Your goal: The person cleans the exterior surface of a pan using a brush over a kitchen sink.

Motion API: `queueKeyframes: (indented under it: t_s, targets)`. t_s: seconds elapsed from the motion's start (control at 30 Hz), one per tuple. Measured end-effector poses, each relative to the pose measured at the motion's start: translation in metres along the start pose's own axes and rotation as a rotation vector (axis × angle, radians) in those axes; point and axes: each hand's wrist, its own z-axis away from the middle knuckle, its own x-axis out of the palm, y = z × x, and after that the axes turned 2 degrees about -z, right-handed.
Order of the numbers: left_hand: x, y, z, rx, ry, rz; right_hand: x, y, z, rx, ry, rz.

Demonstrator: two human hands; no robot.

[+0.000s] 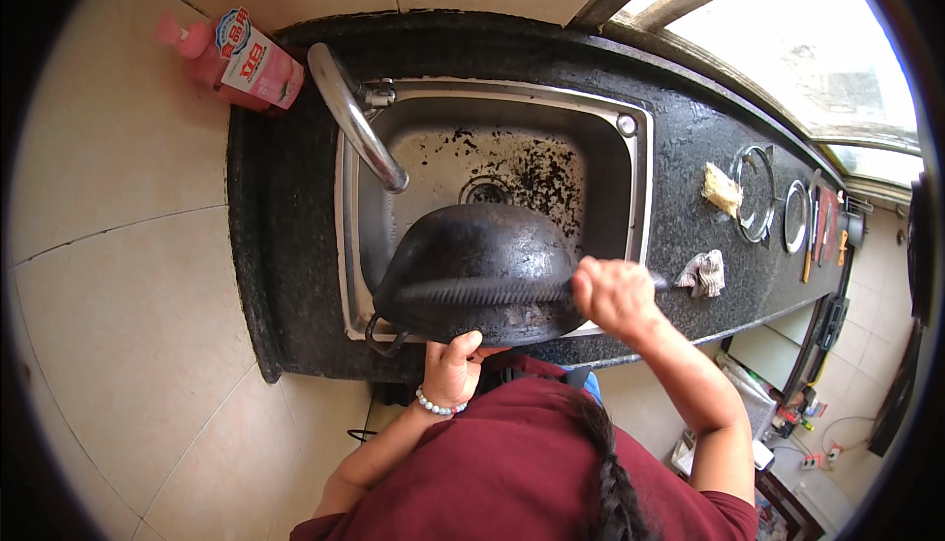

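Note:
A blackened wok (482, 246) is tipped over the near side of the steel sink (640, 177), its rounded outer side up. One loop handle (387, 337) shows at its lower left. My left hand (453, 369) grips the near rim, thumb on the outside and the other fingers mostly hidden. In my closed right hand (618, 297) is a long, dark, blade-like tool (482, 291) with a ridged look, lying across the wok's outer surface. Motion blurs it, so its exact kind is unclear. Dark flakes (546, 172) are scattered over the sink bottom around the drain (485, 191).
A curved faucet (359, 123) reaches over the sink's left side. Behind it stands a pink pump bottle (251, 63). Right of the sink, the dark counter (679, 137) holds a yellowish scrubber (722, 189), a crumpled cloth (702, 273), a round glass lid (754, 194) and several utensils.

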Motion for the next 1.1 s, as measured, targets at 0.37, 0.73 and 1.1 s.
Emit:
queueKeyframes:
  t_s: [0.37,0.73,1.1]
  targets:
    - [0.003,-0.001,-0.005,0.079,0.042,-0.011,0.000,-0.010,0.006,-0.116,0.032,-0.158]
    - [-0.001,0.002,-0.005,0.035,-0.004,-0.002,-0.003,-0.012,0.003,-0.078,-0.033,-0.059]
    - [0.001,0.002,-0.002,-0.010,-0.002,-0.032,-0.006,-0.019,-0.016,-0.228,-0.008,-0.077]
